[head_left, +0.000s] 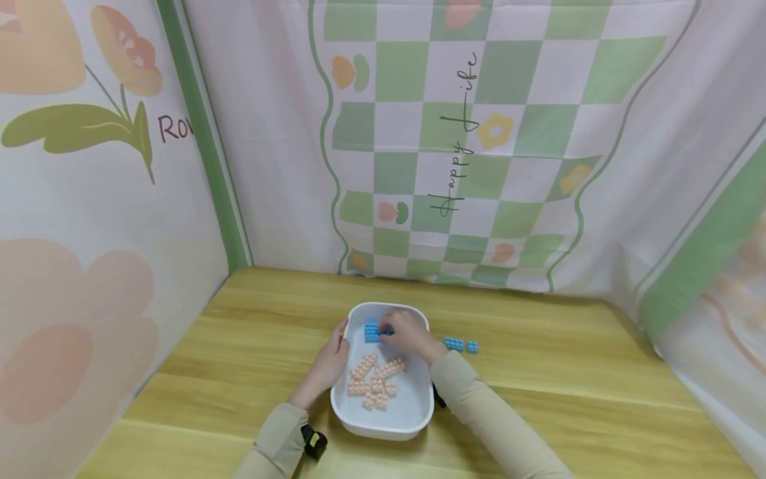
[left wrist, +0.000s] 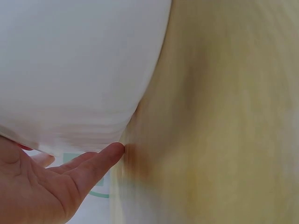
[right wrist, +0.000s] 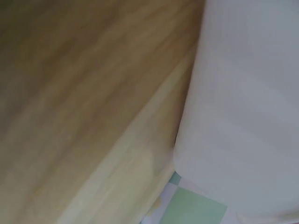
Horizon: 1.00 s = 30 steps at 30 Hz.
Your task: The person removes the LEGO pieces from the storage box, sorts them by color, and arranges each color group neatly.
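Note:
A white plastic tub (head_left: pixel 413 399) stands on the table, with blue building blocks at its far end and several peach building blocks (head_left: pixel 377 386) nearer me. My left hand (head_left: pixel 332 356) holds the tub's left side, thumb at the rim. In the left wrist view, fingers of that left hand (left wrist: pixel 60 182) lie along the outside wall. Reaching over the right rim, my right hand (head_left: pixel 409 332) pinches a dark blue building block (head_left: pixel 387 330) inside the tub. It is beside a lighter blue building block (head_left: pixel 372 332), and the fingers partly cover it. The right wrist view shows only the tub's outer wall (right wrist: pixel 243 112) and table.
Two more blue blocks, a longer one (head_left: pixel 453 343) and a small one (head_left: pixel 472 346), lie on the wooden table (head_left: pixel 568 379) right of the tub. A patterned curtain (head_left: pixel 443 166) hangs behind the table, with more printed cloth at both sides.

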Each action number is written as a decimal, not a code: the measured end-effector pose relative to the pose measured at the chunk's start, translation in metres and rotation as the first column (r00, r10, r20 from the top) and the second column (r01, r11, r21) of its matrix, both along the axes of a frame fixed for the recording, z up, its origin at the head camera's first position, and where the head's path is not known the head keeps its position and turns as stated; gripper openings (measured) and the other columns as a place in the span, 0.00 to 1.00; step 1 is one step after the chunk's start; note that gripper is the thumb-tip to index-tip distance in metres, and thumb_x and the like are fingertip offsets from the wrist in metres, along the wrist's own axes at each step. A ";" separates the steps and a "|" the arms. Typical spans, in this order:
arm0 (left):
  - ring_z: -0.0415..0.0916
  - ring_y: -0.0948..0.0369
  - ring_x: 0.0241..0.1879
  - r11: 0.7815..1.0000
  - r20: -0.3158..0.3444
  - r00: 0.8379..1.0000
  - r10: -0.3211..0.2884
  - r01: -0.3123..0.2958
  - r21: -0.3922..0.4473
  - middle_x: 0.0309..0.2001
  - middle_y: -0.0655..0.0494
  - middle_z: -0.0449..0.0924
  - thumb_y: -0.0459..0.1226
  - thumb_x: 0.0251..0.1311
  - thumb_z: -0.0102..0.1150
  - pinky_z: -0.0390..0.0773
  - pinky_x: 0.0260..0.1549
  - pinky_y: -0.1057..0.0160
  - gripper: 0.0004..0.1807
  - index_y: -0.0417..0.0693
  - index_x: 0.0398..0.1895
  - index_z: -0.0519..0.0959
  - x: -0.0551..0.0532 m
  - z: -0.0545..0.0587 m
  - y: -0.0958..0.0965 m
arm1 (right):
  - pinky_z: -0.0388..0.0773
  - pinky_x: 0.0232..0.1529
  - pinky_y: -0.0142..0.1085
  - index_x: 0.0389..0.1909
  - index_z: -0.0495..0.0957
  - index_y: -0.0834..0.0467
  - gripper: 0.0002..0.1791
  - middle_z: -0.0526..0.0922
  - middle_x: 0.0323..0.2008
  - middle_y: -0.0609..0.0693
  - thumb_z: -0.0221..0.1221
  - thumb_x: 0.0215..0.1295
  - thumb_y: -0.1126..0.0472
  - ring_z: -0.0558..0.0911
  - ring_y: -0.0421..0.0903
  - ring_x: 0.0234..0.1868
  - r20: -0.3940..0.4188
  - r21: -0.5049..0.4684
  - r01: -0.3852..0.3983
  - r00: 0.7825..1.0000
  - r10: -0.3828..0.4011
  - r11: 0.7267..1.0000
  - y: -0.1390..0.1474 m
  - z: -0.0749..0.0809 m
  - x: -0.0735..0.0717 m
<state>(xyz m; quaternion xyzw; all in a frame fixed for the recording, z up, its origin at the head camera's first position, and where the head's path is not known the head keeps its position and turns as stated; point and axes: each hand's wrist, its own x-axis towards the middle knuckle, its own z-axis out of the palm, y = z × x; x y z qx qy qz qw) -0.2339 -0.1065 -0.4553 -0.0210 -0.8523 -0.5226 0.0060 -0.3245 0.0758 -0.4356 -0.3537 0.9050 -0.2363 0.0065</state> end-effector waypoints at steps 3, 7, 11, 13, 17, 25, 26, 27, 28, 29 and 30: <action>0.77 0.46 0.45 1.000 0.002 1.000 0.000 0.000 0.002 0.56 0.31 0.71 0.37 0.72 0.32 0.80 0.40 0.52 0.27 0.44 0.73 0.48 0.000 0.000 0.000 | 0.79 0.45 0.41 0.35 0.84 0.61 0.07 0.83 0.35 0.52 0.65 0.55 0.64 0.80 0.48 0.40 0.008 0.010 0.008 1.000 -0.008 1.000 0.000 0.000 0.001; 0.77 0.46 0.45 1.000 0.004 1.000 -0.005 0.005 0.015 0.56 0.31 0.71 0.37 0.72 0.32 0.80 0.39 0.53 0.28 0.44 0.73 0.48 0.000 0.000 0.000 | 0.78 0.43 0.40 0.33 0.84 0.59 0.06 0.81 0.33 0.49 0.66 0.53 0.63 0.79 0.45 0.38 0.007 0.022 0.009 1.000 -0.009 1.000 0.001 0.001 0.002; 0.78 0.47 0.43 1.000 0.008 1.000 -0.008 0.008 0.025 0.56 0.31 0.71 0.38 0.72 0.32 0.81 0.37 0.55 0.28 0.45 0.73 0.48 -0.001 -0.001 0.000 | 0.77 0.43 0.38 0.32 0.84 0.58 0.07 0.81 0.33 0.48 0.67 0.52 0.62 0.79 0.44 0.37 -0.008 0.038 0.015 1.000 -0.015 0.999 0.001 0.002 0.002; 0.78 0.47 0.43 1.000 0.012 1.000 -0.009 0.008 0.029 0.56 0.31 0.71 0.38 0.72 0.32 0.81 0.36 0.56 0.28 0.45 0.73 0.48 -0.001 -0.002 0.000 | 0.77 0.44 0.39 0.34 0.84 0.58 0.08 0.81 0.34 0.48 0.67 0.52 0.61 0.79 0.45 0.38 -0.011 0.047 0.023 1.000 -0.022 0.999 0.001 0.002 0.003; 0.78 0.46 0.44 1.000 0.002 1.000 -0.015 0.015 0.025 0.56 0.31 0.71 0.37 0.72 0.32 0.81 0.37 0.56 0.28 0.44 0.73 0.48 -0.001 -0.003 -0.001 | 0.77 0.47 0.40 0.35 0.84 0.57 0.09 0.82 0.35 0.48 0.67 0.53 0.59 0.80 0.46 0.40 -0.022 0.068 0.035 0.999 -0.033 0.997 0.001 0.001 0.003; 0.79 0.47 0.40 1.000 -0.013 1.000 -0.021 0.021 0.018 0.55 0.30 0.72 0.37 0.72 0.32 0.80 0.32 0.59 0.27 0.43 0.73 0.48 -0.001 -0.004 -0.002 | 0.77 0.45 0.39 0.33 0.83 0.56 0.11 0.82 0.34 0.47 0.69 0.50 0.56 0.79 0.45 0.38 -0.041 0.071 0.021 0.999 -0.018 0.997 0.001 0.001 0.004; 0.79 0.47 0.40 1.000 -0.015 1.000 -0.023 0.023 0.018 0.55 0.30 0.72 0.37 0.72 0.32 0.80 0.32 0.59 0.27 0.43 0.73 0.48 -0.001 -0.004 -0.002 | 0.76 0.46 0.40 0.33 0.83 0.56 0.11 0.83 0.34 0.47 0.69 0.50 0.56 0.80 0.45 0.39 -0.049 0.076 0.018 0.999 -0.014 0.997 0.001 0.001 0.004; 0.79 0.48 0.40 1.000 -0.016 1.000 -0.023 0.023 0.016 0.55 0.30 0.72 0.37 0.72 0.32 0.80 0.32 0.60 0.27 0.43 0.73 0.48 -0.001 -0.004 -0.002 | 0.76 0.47 0.40 0.33 0.83 0.56 0.11 0.83 0.34 0.47 0.69 0.49 0.56 0.80 0.45 0.39 -0.062 0.087 0.016 0.998 -0.010 0.996 0.001 0.001 0.004; 0.79 0.48 0.40 1.000 -0.016 1.000 -0.023 0.023 0.015 0.55 0.30 0.72 0.37 0.72 0.32 0.80 0.32 0.60 0.27 0.43 0.73 0.48 -0.001 -0.004 -0.002 | 0.76 0.48 0.40 0.33 0.83 0.55 0.11 0.84 0.34 0.47 0.70 0.49 0.56 0.80 0.45 0.39 -0.070 0.094 0.013 0.998 -0.007 0.995 0.001 0.001 0.004; 0.79 0.48 0.40 1.000 -0.016 1.000 -0.023 0.023 0.014 0.54 0.30 0.72 0.37 0.72 0.32 0.79 0.32 0.60 0.27 0.43 0.73 0.48 -0.001 -0.004 -0.002 | 0.76 0.49 0.41 0.33 0.84 0.55 0.11 0.84 0.34 0.46 0.70 0.49 0.56 0.80 0.45 0.39 -0.079 0.100 0.010 0.997 -0.002 0.995 0.001 0.000 0.003; 0.78 0.48 0.40 1.000 -0.015 1.000 -0.022 0.022 0.015 0.54 0.31 0.73 0.37 0.72 0.32 0.79 0.32 0.60 0.28 0.43 0.73 0.48 -0.002 -0.004 -0.002 | 0.75 0.49 0.41 0.33 0.84 0.55 0.11 0.84 0.34 0.46 0.70 0.48 0.56 0.80 0.45 0.39 -0.086 0.104 0.008 0.996 0.001 0.995 0.001 0.000 0.003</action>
